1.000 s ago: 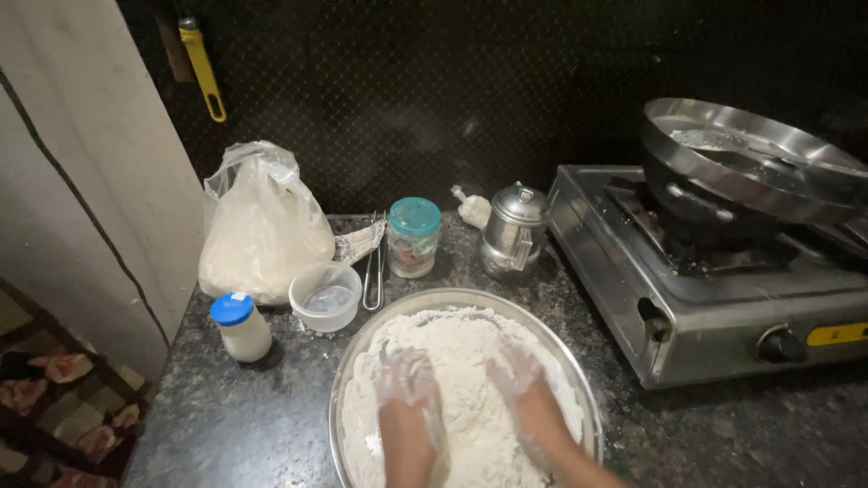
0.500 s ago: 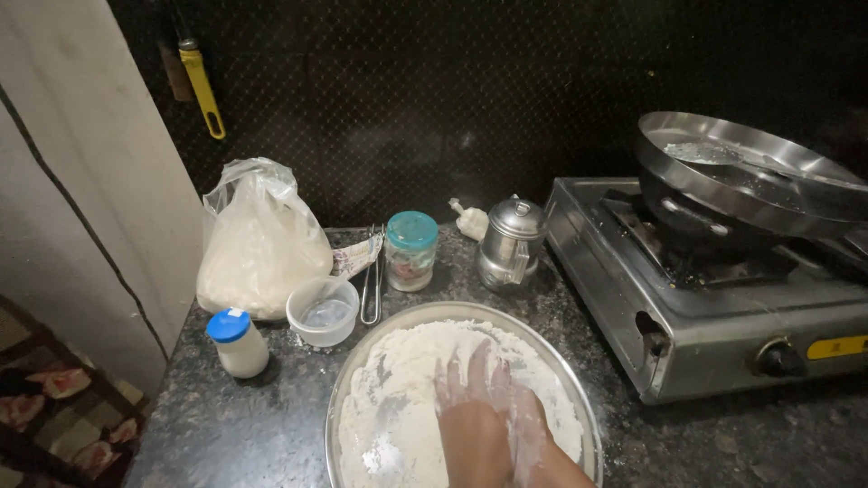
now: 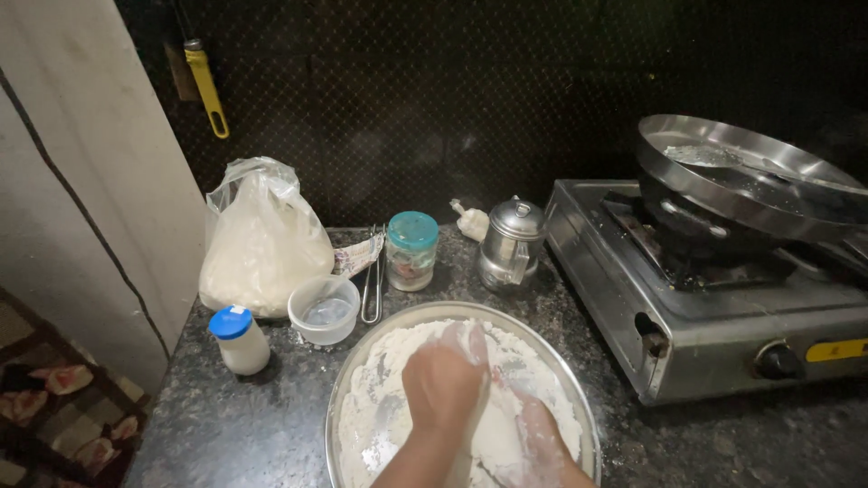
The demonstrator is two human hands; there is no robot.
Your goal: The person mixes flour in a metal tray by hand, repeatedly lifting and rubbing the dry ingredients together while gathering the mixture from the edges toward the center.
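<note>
Working flour (image 3: 398,425) with both hands, right in the middle of a big round steel plate (image 3: 579,408) on the dark speckled counter (image 3: 226,425). Left hand (image 3: 445,384) is curled into a loose fist with the knuckles up, pressing down into the flour pile, fingertips dusted white. Right hand (image 3: 538,440) sits just beside it, lower and toward the near rim, flatter and coated in flour; can't really tell if it's gripping anything or just pushing.

Moving outward: just past the plate's far-left rim there's a small clear plastic cup (image 3: 324,309), and next to that a pair of metal tongs (image 3: 372,276) lying flat. A little white bottle with a blue cap (image 3: 239,339) stands to the left of the cup. Behind those slumps a clear plastic bag of flour (image 3: 262,239), top open. A glass jar with a teal lid (image 3: 412,250) and a small lidded steel pot (image 3: 512,242) stand behind the plate. On the right is a steel gas stove (image 3: 723,316) with another wide steel plate (image 3: 750,176) resting on its burner.
</note>
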